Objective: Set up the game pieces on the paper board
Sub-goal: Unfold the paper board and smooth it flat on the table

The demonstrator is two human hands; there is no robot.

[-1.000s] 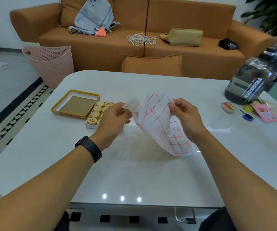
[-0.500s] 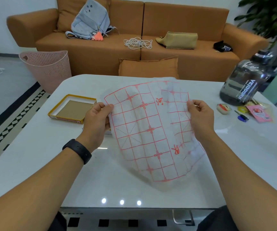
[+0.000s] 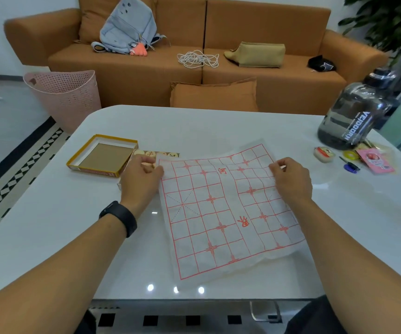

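Observation:
A thin white paper board with a red grid lies spread on the white table, its far edge still slightly raised and wrinkled. My left hand pinches the board's far left corner. My right hand pinches its far right edge. Round wooden game pieces sit in a box tray just behind my left hand, mostly hidden by it.
A yellow-rimmed box lid lies open at the left. A large dark water jug stands at the far right, with small items beside it. Beyond the table are an orange sofa and a pink basket.
The folded paper was opened out in the air between both hands, then lowered flat onto the table. Both hands moved down and apart with it.

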